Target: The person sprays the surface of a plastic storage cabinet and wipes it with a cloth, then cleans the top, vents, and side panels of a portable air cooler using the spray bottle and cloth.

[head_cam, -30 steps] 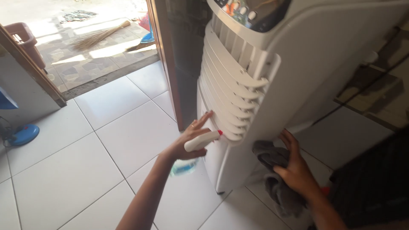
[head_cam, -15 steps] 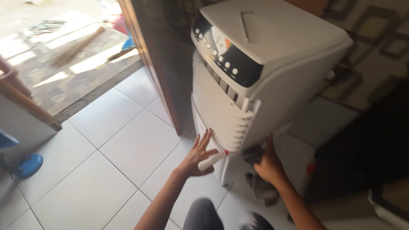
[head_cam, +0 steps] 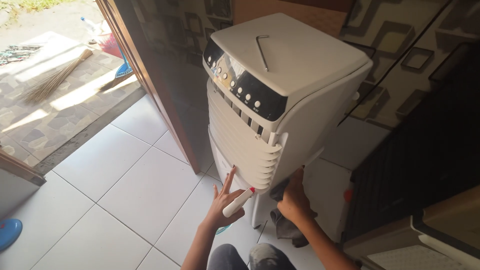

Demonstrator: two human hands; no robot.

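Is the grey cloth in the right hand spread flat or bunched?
Bunched: the grey cloth hangs crumpled below the right hand.

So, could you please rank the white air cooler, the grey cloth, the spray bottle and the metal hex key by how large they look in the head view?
1. White air cooler, by far the largest.
2. Grey cloth, partly hidden under the right hand.
3. Spray bottle in the left hand, partly hidden.
4. Metal hex key, thinnest; its length looks close to the bottle's.

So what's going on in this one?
A person is at a white air cooler standing on a tiled floor. The left hand holds a spray bottle near the louvred front. The right hand presses a grey cloth against its lower corner. A bent metal key lies on top.
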